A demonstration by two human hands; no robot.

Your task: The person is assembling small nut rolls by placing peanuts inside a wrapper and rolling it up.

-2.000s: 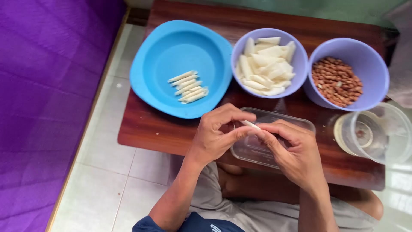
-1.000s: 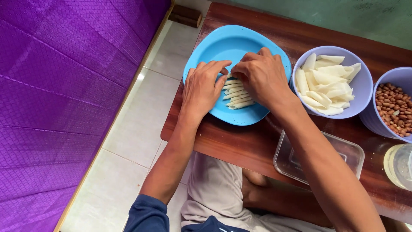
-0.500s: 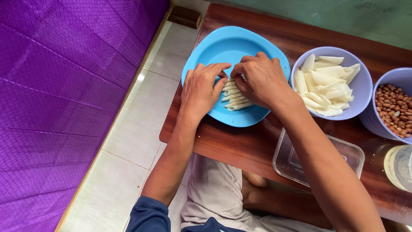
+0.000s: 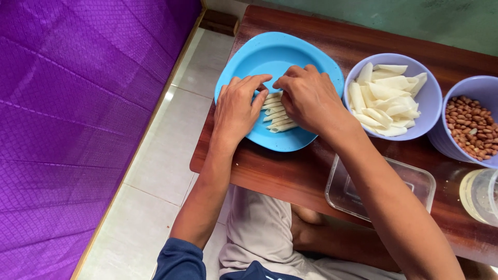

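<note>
Clear tub [image 4: 381, 189]: empty, set at the near table edge.
Left hand [image 4: 236, 111]: fingers loosely curled, resting against the rolls; no grasp is seen.
Right hand [image 4: 311, 98]: fingertips pressed on the pale rolled sticks [image 4: 277, 116]; pinch cannot be told.
Rolls: lined up in the blue plate [image 4: 270, 52]; judged light, soft and easily crushed, best taken gently at mid-length.

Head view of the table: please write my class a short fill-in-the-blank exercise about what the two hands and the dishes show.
1. Both the left hand and the right hand rest over the ____ plate.
2. The thin white rolls lie in a row on that plate, between the two ____.
3. The purple bowl at the right edge holds brown ____.
4. The clear plastic container near the table's front edge looks ____.

Missing words: blue; hands; peanuts; empty
</note>
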